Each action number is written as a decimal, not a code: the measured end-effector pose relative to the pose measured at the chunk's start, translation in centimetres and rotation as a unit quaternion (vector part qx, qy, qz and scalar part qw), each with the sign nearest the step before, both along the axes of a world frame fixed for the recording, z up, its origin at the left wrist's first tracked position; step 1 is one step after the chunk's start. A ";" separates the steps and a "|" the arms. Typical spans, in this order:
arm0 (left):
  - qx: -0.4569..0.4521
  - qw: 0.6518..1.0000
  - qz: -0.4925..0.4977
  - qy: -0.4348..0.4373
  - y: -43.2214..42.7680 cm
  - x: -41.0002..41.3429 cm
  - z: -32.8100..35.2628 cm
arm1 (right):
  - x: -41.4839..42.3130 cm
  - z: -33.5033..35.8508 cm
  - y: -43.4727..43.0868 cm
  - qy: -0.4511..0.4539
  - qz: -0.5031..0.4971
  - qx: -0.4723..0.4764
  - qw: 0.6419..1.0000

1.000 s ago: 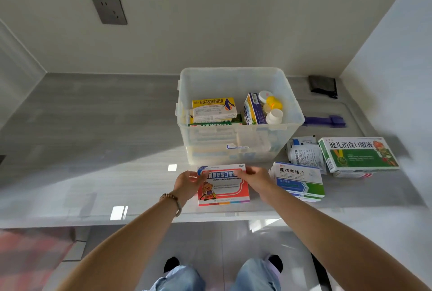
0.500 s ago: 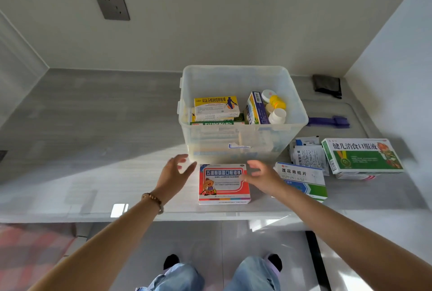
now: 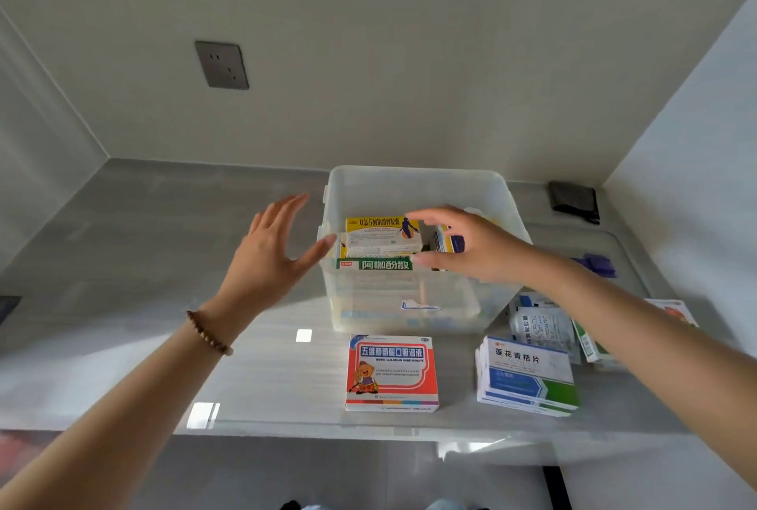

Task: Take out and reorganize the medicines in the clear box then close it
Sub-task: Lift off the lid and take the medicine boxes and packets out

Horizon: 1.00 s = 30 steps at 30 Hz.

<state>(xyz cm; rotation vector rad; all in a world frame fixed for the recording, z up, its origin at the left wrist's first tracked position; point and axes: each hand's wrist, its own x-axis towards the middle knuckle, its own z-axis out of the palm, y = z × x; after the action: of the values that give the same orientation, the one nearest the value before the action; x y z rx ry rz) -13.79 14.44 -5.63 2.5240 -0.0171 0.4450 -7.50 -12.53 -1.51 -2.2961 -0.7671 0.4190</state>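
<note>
The clear box [image 3: 413,185] stands open on the grey counter with medicine cartons inside: a yellow-and-white carton [image 3: 381,233] on top, a green-labelled carton [image 3: 375,264] under it, a blue carton [image 3: 448,243] to the right. My left hand [image 3: 270,255] is open just left of the box, thumb near its rim. My right hand [image 3: 467,247] hovers open over the box's right half, fingers spread above the cartons and holding nothing. A red-and-white carton [image 3: 391,372] lies flat in front of the box.
A blue-green carton stack [image 3: 528,376] and white sachets [image 3: 540,325] lie right of the red carton; my right forearm covers a green carton [image 3: 590,345]. A purple piece [image 3: 598,263] and a black pouch [image 3: 573,200] sit at the back right. Walls close off the back and right.
Both hands let go of the red-and-white carton, which stays on the counter, and rose to the box. The camera view tilted up.
</note>
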 end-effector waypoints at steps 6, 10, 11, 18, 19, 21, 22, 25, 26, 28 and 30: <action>0.029 0.999 0.001 0.040 -1.7 3.6 0.0 | 5.3 -2.4 0.1 -0.037 -0.002 -0.094 0.995; 0.029 0.995 0.006 0.095 -2.3 6.0 -1.3 | 7.5 -4.6 0.5 0.081 -0.041 -0.086 0.992; 0.020 0.993 0.008 0.114 -2.4 6.4 -1.8 | 8.0 -5.2 0.6 0.116 -0.049 -0.085 0.988; -0.063 0.987 0.014 0.148 -2.4 7.4 -3.9 | 10.3 -8.9 2.9 0.211 -0.002 -0.217 0.953; -0.068 0.987 0.013 0.144 -2.5 7.4 -4.0 | 10.4 -9.5 3.3 0.218 0.011 -0.221 0.951; -0.071 0.988 0.010 0.138 -2.5 7.3 -4.2 | 10.7 -10.5 3.9 0.215 0.023 -0.245 0.945; -0.072 0.988 0.008 0.137 -2.5 7.3 -4.2 | 10.9 -10.9 4.2 0.221 0.029 -0.254 0.941; -0.074 0.988 0.006 0.138 -2.6 7.3 -4.3 | 11.5 -12.0 4.5 0.251 0.038 -0.263 0.931; -0.074 0.988 0.007 0.139 -2.6 7.3 -4.3 | 11.6 -12.2 4.5 0.256 0.039 -0.263 0.929; -0.075 0.987 0.009 0.140 -2.7 7.4 -4.4 | 11.8 -12.9 4.5 0.260 0.043 -0.252 0.931; -0.078 0.987 0.009 0.138 -2.6 7.4 -4.4 | 12.0 -13.7 4.5 0.251 0.044 -0.253 0.933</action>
<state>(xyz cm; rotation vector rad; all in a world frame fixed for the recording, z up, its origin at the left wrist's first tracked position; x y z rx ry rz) -6.42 11.80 -10.07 2.4100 0.1398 0.0966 4.46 -8.02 -15.25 -2.4428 -0.5385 1.3161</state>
